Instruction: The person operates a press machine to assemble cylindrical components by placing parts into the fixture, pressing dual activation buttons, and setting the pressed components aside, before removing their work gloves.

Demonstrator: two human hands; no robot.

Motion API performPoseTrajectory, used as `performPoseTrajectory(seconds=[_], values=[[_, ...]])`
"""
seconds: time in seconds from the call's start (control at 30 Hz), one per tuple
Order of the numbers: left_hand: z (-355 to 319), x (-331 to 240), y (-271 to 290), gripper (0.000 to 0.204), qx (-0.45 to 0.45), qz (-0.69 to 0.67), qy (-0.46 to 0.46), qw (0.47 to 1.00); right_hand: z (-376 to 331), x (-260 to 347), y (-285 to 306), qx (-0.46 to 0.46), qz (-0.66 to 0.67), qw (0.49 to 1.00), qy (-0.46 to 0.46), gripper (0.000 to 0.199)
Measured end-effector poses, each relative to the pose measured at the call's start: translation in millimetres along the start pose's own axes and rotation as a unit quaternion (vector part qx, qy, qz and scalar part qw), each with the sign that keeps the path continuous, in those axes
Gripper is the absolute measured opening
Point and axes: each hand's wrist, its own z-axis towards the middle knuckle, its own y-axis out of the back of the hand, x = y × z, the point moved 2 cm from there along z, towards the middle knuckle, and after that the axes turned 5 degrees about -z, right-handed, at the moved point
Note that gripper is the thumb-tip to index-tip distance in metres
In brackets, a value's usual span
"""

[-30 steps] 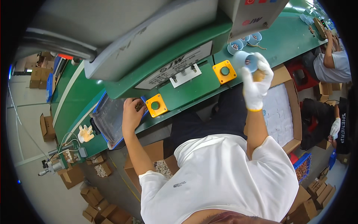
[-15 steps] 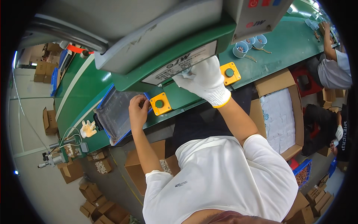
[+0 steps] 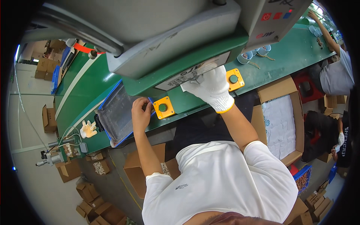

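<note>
Landmark here: the yellow button box [image 3: 162, 107] with a green button, bolted on the front edge of the green tabletop [image 3: 90, 97].

Nearest in, a white t-shirt and two forearms coming up from the bottom edge toward that box. Below the box and off to its left, an open brown cardboard box [image 3: 138, 170] on the floor, plus a scatter of small cartons further down-left.

Just left of the yellow button box: bare left hand [image 3: 141, 114], fingers curled loosely over the right rim of a blue-edged tray [image 3: 118, 114] with a grey inside. Touching the rim for sure, but couldn't tell whether it was really gripping or just resting there.

Right of the box and a little higher: right hand [image 3: 212, 88] in a white knit glove with a yellow cuff, fingers spread and pressed flat against a white label plate [image 3: 193, 73] under the grey machine head [image 3: 165, 41]. Open, nothing clamped in it.

Further right of that, a second yellow button box [image 3: 235, 79], same kind. Lower right, a big carton [image 3: 279, 120] lined with white sheets.

Far left of the first box, a spare white glove [image 3: 88, 129] lying on the tabletop.

Way off to the upper right, small blue-rimmed cups [image 3: 247, 56] on the tabletop, and another person [image 3: 333, 71] reaching onto it.
</note>
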Motion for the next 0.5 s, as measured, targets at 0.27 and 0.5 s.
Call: performPoseTrajectory(seconds=[0.27,0.5], values=[[-48,-67,-29,0.011,-0.105,0.066,-0.231,0.965,-60,-47,67,-0.156,-0.076,0.978,0.114,0.034],[-52,-70,-39,0.011,-0.126,0.088,-0.274,0.949,-60,-102,68,-0.066,-0.033,0.993,0.090,0.023]])
